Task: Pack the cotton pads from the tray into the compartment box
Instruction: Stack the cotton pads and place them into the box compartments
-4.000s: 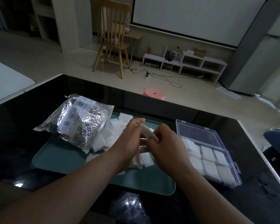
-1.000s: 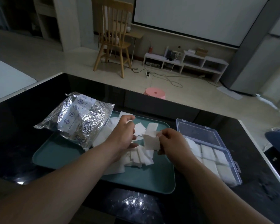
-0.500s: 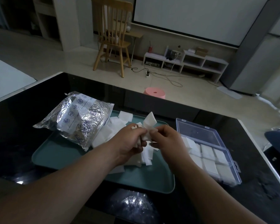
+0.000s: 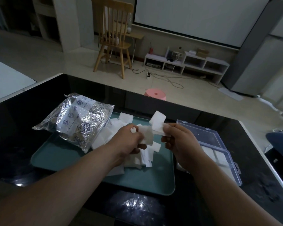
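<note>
Sorting step: above the teal plastic tray of loose white square cotton pads, the left hand pinches one pad and the right hand another, next probably carried to the clear compartment box just beside the tray's right edge.

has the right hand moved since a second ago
Yes. The right hand has lifted slightly and shifted right with its pads, toward the box, judged against the tray.

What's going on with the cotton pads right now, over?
Left hand and right hand each pinch cotton pads above the tray. Compartment box open, partly filled. Foil bag overlaps tray's left side.
</note>
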